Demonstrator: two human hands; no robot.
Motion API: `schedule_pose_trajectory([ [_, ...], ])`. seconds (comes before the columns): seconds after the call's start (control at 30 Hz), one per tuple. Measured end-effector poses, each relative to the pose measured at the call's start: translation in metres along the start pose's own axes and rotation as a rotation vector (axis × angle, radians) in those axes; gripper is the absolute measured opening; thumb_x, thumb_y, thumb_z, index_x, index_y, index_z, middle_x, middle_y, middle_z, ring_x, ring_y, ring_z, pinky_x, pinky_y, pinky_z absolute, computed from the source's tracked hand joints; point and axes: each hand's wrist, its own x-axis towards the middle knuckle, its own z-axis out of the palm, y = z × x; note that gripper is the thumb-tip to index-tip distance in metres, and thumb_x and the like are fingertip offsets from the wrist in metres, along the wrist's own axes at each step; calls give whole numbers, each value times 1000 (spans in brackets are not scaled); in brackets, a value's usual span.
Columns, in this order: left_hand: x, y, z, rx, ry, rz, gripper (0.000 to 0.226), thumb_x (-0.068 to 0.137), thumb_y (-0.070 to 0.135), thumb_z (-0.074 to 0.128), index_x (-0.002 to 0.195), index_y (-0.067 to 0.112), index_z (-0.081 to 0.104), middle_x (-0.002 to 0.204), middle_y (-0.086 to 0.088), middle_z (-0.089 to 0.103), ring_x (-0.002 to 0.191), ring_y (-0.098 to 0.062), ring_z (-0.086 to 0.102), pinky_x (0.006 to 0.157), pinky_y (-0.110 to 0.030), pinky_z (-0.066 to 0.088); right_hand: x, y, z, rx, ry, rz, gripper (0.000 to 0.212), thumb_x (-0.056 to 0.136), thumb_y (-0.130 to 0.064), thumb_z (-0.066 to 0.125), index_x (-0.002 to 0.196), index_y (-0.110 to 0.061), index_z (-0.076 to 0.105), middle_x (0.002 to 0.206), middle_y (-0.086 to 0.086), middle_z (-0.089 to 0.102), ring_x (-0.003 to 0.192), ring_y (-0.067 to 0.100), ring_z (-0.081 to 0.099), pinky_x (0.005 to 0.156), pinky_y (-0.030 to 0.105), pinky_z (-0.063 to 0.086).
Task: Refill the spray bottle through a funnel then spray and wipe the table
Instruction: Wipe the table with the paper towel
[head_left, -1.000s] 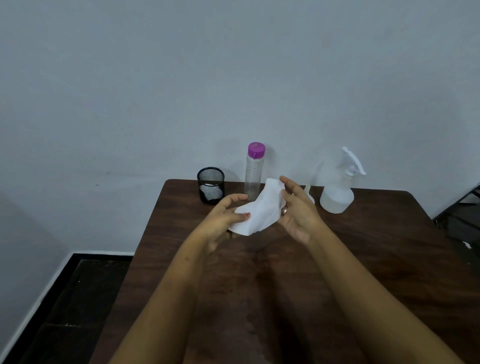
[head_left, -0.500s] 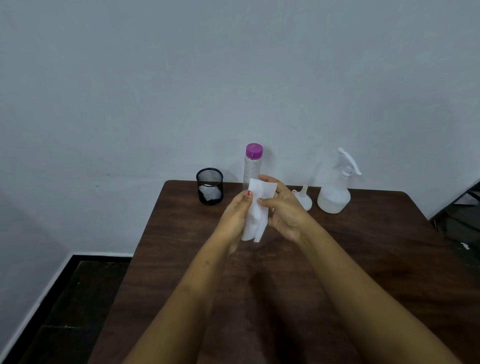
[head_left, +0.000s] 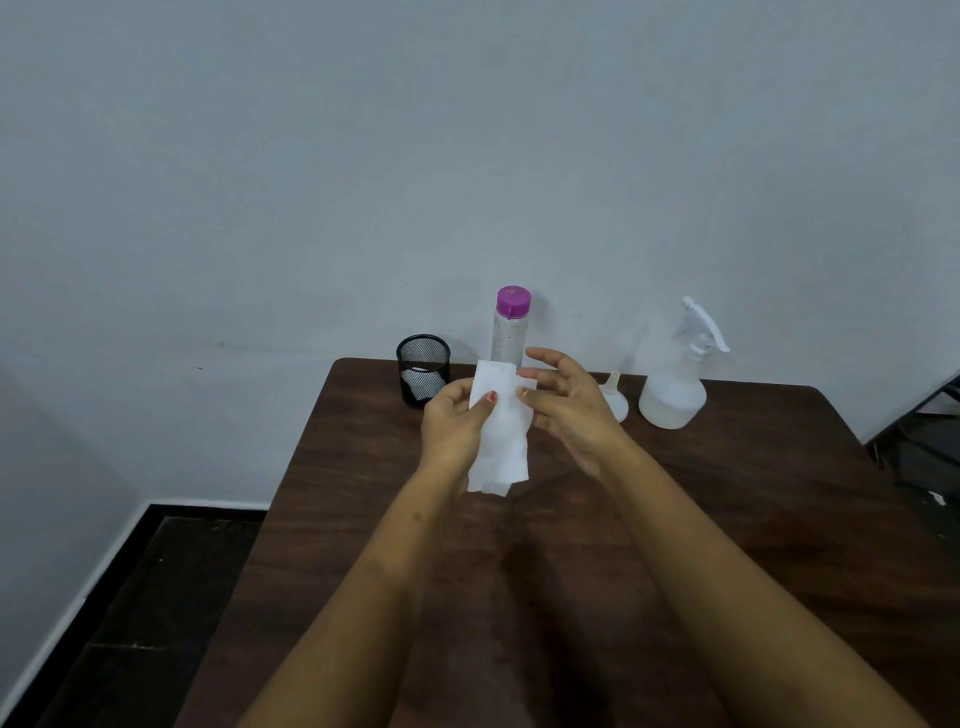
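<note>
A white tissue (head_left: 501, 431) hangs folded lengthwise above the dark wooden table (head_left: 727, 519). My left hand (head_left: 454, 421) pinches its left edge with thumb on the front. My right hand (head_left: 566, 405) pinches the upper right edge with thumb and fingertips, the other fingers spread. At the back stand a clear water bottle with a purple cap (head_left: 510, 327), a small white funnel (head_left: 614, 395) lying mouth down, and a translucent white spray bottle (head_left: 675, 379) with its trigger head on. The right hand partly hides the funnel.
A black mesh pen cup (head_left: 423, 369) stands at the table's back left corner with something white inside. The wall rises directly behind the table. A dark floor lies to the left, and dark metal furniture (head_left: 930, 431) sits at the right edge.
The tissue went from a loose spread between my hands to a narrow folded strip held upright. Both hands drew closer together and rose slightly.
</note>
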Motion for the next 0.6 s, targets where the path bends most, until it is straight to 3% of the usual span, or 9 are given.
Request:
schedule_pose_trajectory([
  [0.13, 9, -5, -3, 157, -1, 71, 7, 87, 16, 65, 94, 16, 64, 95, -3, 71, 91, -20, 67, 74, -25, 54, 8, 5, 4, -148, -89, 8, 54, 83, -17, 71, 126, -39, 47, 128, 0, 54, 117, 17, 54, 94, 41, 53],
  [0.27, 17, -12, -13, 294, 10, 84, 4, 86, 22, 66, 85, 21, 62, 89, 4, 68, 88, -17, 65, 75, -29, 53, 19, 6, 12, -297, -186, -8, 41, 82, -9, 70, 117, -26, 58, 120, 3, 61, 111, 20, 60, 91, 41, 54],
  [0.37, 25, -21, -26, 327, 56, 34, 12, 84, 27, 68, 89, 21, 59, 95, 1, 66, 90, -18, 63, 76, -31, 53, 28, 7, 23, -447, -104, -10, 30, 83, -4, 67, 109, -17, 61, 114, 4, 61, 105, 21, 61, 81, 34, 57],
  [0.5, 35, -34, -49, 329, -26, -100, 17, 83, 24, 70, 95, 15, 61, 101, -3, 66, 98, -24, 63, 86, -41, 53, 43, 13, 37, -370, -23, 16, 23, 85, 3, 62, 97, -16, 61, 109, 9, 60, 101, 25, 62, 68, 28, 58],
  [0.6, 41, -42, -64, 315, -4, -140, 9, 84, 19, 69, 89, 14, 64, 93, -1, 66, 98, -26, 63, 83, -42, 53, 55, 16, 44, -339, 61, 10, 22, 86, 3, 60, 96, -16, 60, 107, 9, 60, 97, 23, 62, 59, 21, 55],
])
